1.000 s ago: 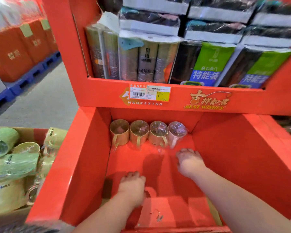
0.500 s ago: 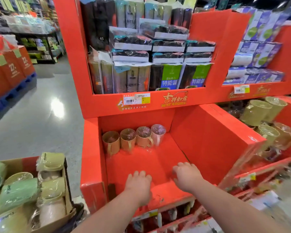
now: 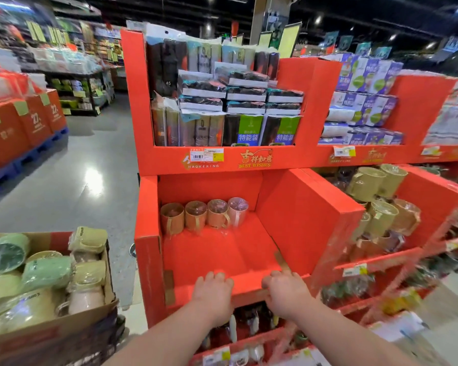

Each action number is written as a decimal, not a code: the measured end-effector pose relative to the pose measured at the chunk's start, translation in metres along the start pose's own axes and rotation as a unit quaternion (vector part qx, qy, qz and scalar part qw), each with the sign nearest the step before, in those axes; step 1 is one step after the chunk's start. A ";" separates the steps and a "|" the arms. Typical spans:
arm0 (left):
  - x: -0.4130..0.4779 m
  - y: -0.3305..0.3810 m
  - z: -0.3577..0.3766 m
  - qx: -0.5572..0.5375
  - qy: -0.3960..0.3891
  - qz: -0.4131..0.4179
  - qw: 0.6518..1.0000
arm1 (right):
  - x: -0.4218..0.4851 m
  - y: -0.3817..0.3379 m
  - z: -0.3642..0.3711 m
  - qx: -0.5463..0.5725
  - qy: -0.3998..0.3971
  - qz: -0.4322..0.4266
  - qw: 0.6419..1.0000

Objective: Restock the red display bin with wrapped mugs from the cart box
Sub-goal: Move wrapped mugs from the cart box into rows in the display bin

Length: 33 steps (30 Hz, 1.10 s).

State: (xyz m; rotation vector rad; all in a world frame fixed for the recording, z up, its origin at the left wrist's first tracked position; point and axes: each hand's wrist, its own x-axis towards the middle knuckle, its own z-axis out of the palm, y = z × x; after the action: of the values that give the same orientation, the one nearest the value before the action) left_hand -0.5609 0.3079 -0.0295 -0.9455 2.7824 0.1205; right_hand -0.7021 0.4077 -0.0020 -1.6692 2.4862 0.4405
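**Bin nearly bare, both hands at its front lip**

Red cardboard display bin [image 3: 299, 217] is sitting at centre frame, below a shelf of dark and green plastic-wrapped packs [image 3: 238, 112]. Its floor is showing mostly bare red. Four clear-wrapped mugs in tan to pink [image 3: 204, 216] are standing in one row against the back wall, touching side by side, handles facing forward.

Brown cardboard cart box [image 3: 50, 331] is sitting at lower left, just beside the bin's left wall. Wrapped mugs in green, pale yellow and pink [image 3: 46, 273] are lying heaped inside it, on their sides and at angles.

Left hand [image 3: 213, 294] and right hand [image 3: 286, 293] are reaching out side by side, apart, at the bin's front lip. Both are carrying nothing. Fingers are bending over the lip with the tips hidden; cannot tell whether they are gripping it or only resting on it.

Olive and tan wrapped mugs [image 3: 376, 204] are filling the neighbouring bin at right.

Against the earlier frames: one second back the hands were deep in the bin, the right one close to the mug row; half a second back they were over the floor near the front. The view is sitting further back, and the row of four is unchanged.
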 end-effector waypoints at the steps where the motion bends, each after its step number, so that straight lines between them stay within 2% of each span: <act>1: -0.008 0.007 0.001 -0.001 -0.001 -0.008 1.000 | -0.010 0.002 0.002 -0.003 -0.003 -0.005 1.000; 8: -0.077 0.051 0.016 -0.001 -0.002 -0.040 0.999 | -0.079 0.009 0.019 0.017 0.001 -0.041 0.999; 14: -0.143 0.061 0.030 -0.027 -0.011 -0.091 0.995 | -0.111 -0.016 0.032 0.035 0.004 -0.103 0.994; 26: -0.232 0.018 0.056 -0.035 -0.036 -0.193 0.980 | -0.136 -0.091 0.031 0.009 -0.009 -0.213 0.977; 33: -0.276 -0.052 0.063 -0.061 -0.027 -0.238 0.969 | -0.125 -0.178 0.011 -0.005 0.015 -0.265 0.964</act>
State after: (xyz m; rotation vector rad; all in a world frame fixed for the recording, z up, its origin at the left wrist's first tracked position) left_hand -0.3048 0.4393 -0.0321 -1.5825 2.4369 0.2402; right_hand -0.4906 0.4587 -0.0119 -2.2453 1.9303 0.3612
